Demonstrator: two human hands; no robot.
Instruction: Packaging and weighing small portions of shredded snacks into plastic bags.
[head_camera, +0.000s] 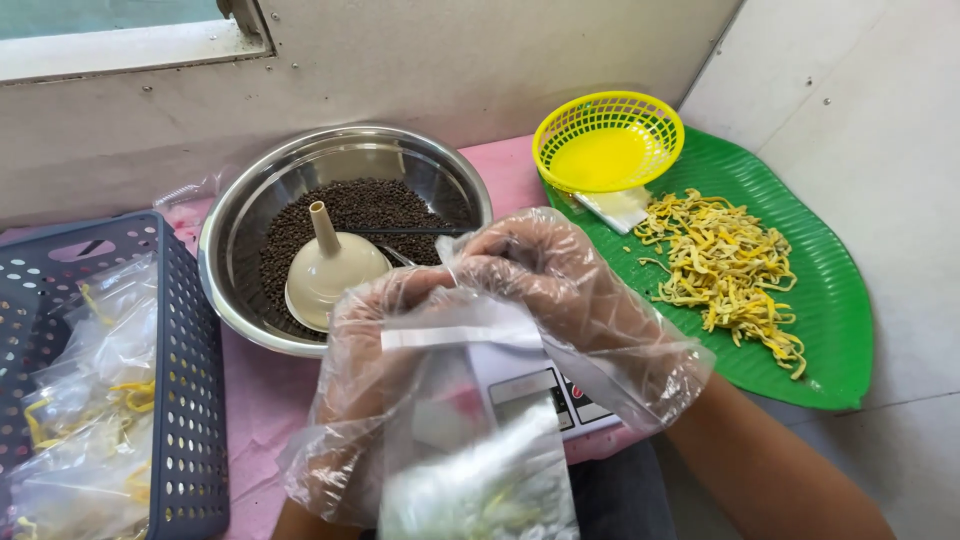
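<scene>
**Pinching the bag's top edge**

Holding a small clear plastic bag (480, 440) just above the digital scale (545, 395), I have both gloved hands at its mouth. The fingers of my left hand (365, 390) and my right hand (560, 290) are pressed together on the bag's upper edge, pinching the strip between them. Pale yellowish shreds sit at the bottom of the bag. By my judgement this is the closing step, so what comes next calls for a firm, even squeeze along the strip. Left of me stands a grey perforated basket (185, 400) of filled bags. Beyond my hands a steel bowl (240, 240) holds dark seeds and a cream funnel (330, 265). Farther right, yellow shreds (725, 265) lie on a green leaf-shaped tray (830, 330) beside a yellow basket (607, 140).
</scene>
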